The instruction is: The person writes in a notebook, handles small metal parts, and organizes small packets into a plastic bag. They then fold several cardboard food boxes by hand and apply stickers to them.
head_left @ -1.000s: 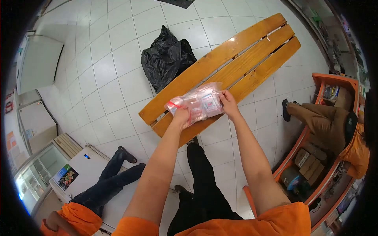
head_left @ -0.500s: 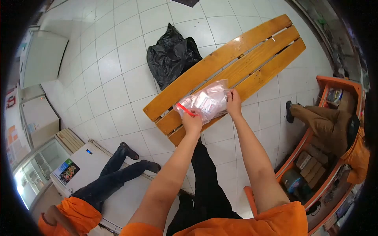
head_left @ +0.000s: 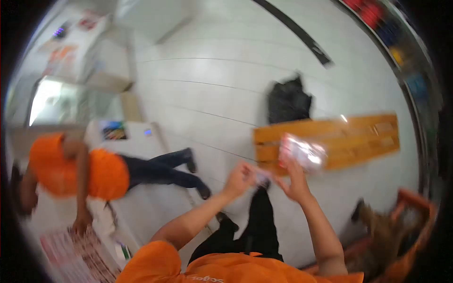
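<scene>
Head camera: two hands, left fingers (head_left: 247, 170) clamped on one small item (head_left: 261, 177), right fingers (head_left: 296, 170) apart by one bag (head_left: 310, 153).

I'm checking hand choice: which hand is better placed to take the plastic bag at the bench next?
Right, probably: the right hand appears beside the plastic bag, while the left hand is farther off.

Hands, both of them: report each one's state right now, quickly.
Left hand: closed, seemingly pinching a small pale item, too blurred to identify.
Right hand: open; contact with the plastic bag cannot be told.
</scene>
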### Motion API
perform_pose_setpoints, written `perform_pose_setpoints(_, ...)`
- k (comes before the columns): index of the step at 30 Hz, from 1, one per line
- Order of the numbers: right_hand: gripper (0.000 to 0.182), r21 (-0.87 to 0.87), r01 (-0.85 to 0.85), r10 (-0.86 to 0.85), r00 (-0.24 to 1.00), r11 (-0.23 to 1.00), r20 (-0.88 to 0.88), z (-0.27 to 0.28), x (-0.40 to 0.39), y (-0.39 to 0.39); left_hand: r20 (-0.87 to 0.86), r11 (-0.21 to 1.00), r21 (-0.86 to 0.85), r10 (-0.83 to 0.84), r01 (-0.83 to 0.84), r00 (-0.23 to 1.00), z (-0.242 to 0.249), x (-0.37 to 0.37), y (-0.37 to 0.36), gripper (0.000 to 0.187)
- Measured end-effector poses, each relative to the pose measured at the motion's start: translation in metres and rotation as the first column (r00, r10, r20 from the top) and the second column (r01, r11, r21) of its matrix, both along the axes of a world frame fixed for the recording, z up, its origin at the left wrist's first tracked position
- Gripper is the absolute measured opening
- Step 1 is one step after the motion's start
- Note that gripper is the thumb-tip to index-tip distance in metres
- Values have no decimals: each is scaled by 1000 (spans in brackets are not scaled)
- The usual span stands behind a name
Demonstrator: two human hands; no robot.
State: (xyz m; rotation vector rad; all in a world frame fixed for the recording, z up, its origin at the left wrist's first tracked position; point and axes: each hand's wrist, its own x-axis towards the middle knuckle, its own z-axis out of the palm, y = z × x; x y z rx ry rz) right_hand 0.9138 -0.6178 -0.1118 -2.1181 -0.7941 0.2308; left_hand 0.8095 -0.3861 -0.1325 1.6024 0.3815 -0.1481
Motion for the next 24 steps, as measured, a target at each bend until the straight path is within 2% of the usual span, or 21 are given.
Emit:
perform_pose_setpoints(1,50,140,-159,166,986,977,-35,26,-13,19,32,960,222,-184,172,982,39,-21,8,17)
perform_pose_setpoints(2,26,88,-309,318,864,947,-391,41,-30,30,31,979,86,-185,182,982,62,-48,13,17)
perform_pose_setpoints(3,8,8,-390,370,867,921,-334,44,-53,42,8,949,186,-260,254,965,92,-71,24,18)
perform_pose_setpoints(4,9,90,-373,376,829,923,-415,67,-73,57,-79,977,62,-200,205,977,114,-99,33,23)
perform_pose_setpoints(5,10,112,-441,452,832,891,-322,83,-88,67,-84,980,113,-153,162,985,136,-125,43,23)
perform_pose_setpoints(6,8,134,-469,472,741,873,-478,103,-103,79,-85,982,142,-116,127,990,151,-147,50,22)
perform_pose_setpoints(7,11,248,-373,444,664,894,-601,91,-128,85,-34,982,177,-58,63,998,165,-172,56,22)
perform_pose_setpoints(8,8,241,-385,439,592,891,-676,118,-144,99,65,976,214,18,-31,998,176,-200,60,22)
perform_pose_setpoints(10,12,263,-433,479,526,862,-703,163,-175,128,233,933,247,204,-261,951,205,-244,58,21)
perform_pose_setpoints(11,12,248,-451,486,550,857,-679,174,-199,142,297,883,248,322,-398,899,219,-272,57,20)
perform_pose_setpoints(12,13,243,-488,493,487,838,-721,179,-222,154,332,880,231,330,-415,884,225,-302,57,20)
perform_pose_setpoints(13,14,235,-522,488,422,820,-764,187,-244,165,245,807,314,440,-500,864,230,-332,57,21)
perform_pose_setpoints(14,14,212,-535,486,443,818,-753,198,-269,177,158,723,402,549,-561,821,236,-357,56,23)
perform_pose_setpoints(15,15,193,-581,498,427,791,-754,210,-297,192,175,724,385,551,-572,816,243,-380,57,23)
perform_pose_setpoints(17,17,152,-630,497,417,761,-761,219,-348,211,-97,726,-3,684,-688,723,258,-427,55,23)
perform_pose_setpoints(18,18,108,-723,593,462,683,-659,216,-370,219,-96,721,-23,688,-692,719,254,-450,53,23)
perform_pose_setpoints(19,19,51,-800,686,478,598,-549,215,-392,226,-59,699,58,715,-713,696,247,-473,55,23)
perform_pose_setpoints(21,20,18,-824,660,441,567,-609,226,-432,243,62,638,249,740,-729,670,236,-516,57,24)
perform_pose_setpoints(22,21,0,-843,629,401,537,-666,231,-450,251,54,638,240,744,-732,666,235,-535,56,24)
perform_pose_setpoints(23,18,61,-838,581,321,542,-748,232,-466,258,26,575,-5,818,-818,574,236,-553,56,26)
perform_pose_setpoints(24,18,55,-839,575,321,541,-752,232,-483,263,-25,463,-243,876,-852,482,234,-567,57,28)
